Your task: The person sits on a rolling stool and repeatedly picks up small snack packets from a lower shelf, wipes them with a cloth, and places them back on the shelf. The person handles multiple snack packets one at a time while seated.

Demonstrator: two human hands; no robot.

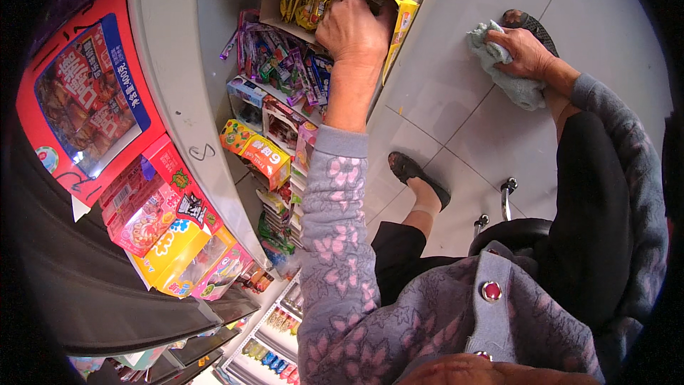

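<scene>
My left hand reaches into a cardboard display box with a yellow printed side. Yellow-wrapped snack packets stand in the box beside my knuckles. The box wall and the back of the hand hide my fingertips, so I cannot see whether they grip anything. Out to the right, my right hand is closed around a crumpled pale green cloth, held by my knee above the tiled floor. Just below the box lies a heap of small purple, green and blue wrapped sweets.
Candy boxes, one yellow and orange, line the low shelf below the heap. A pale shelf edge runs along the left, beside a red box with a clear window. A black stool seat is under me, above grey floor tiles.
</scene>
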